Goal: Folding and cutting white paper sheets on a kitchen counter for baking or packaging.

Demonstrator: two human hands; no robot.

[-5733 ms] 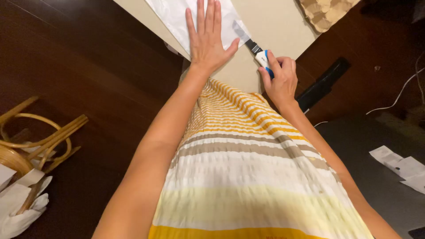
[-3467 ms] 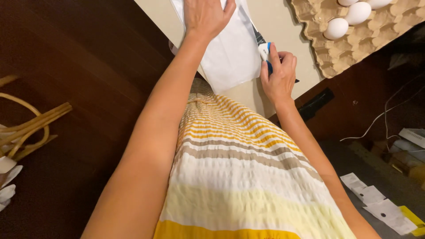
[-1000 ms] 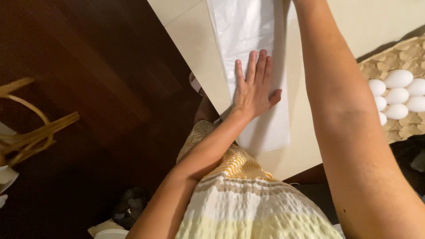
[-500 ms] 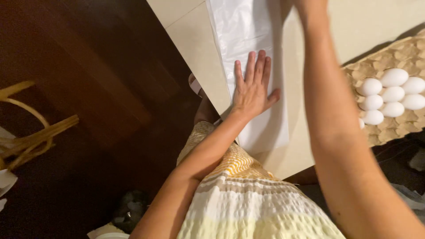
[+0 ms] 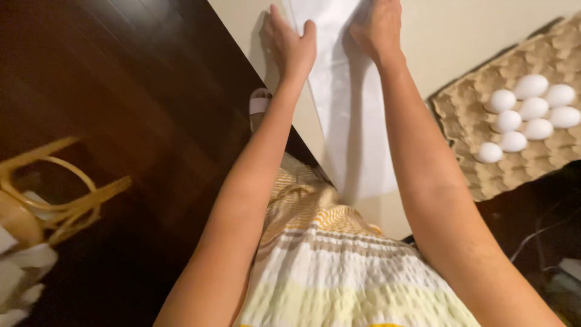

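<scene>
Right now both hands press on a long white paper sheet [image 5: 354, 115] lying along the cream table [image 5: 460, 36]: left hand [image 5: 290, 45] flat at its left edge, right hand [image 5: 376, 27] curled on its far part. To the right sits a brown cardboard egg tray [image 5: 469, 130] holding white eggs [image 5: 532, 112]; a wooden chair [image 5: 57, 194] stands on the dark floor [image 5: 133, 91] far left.

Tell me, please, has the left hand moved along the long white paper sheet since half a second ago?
Yes. The left hand slid from the long white paper sheet's near half to its far left edge.
</scene>
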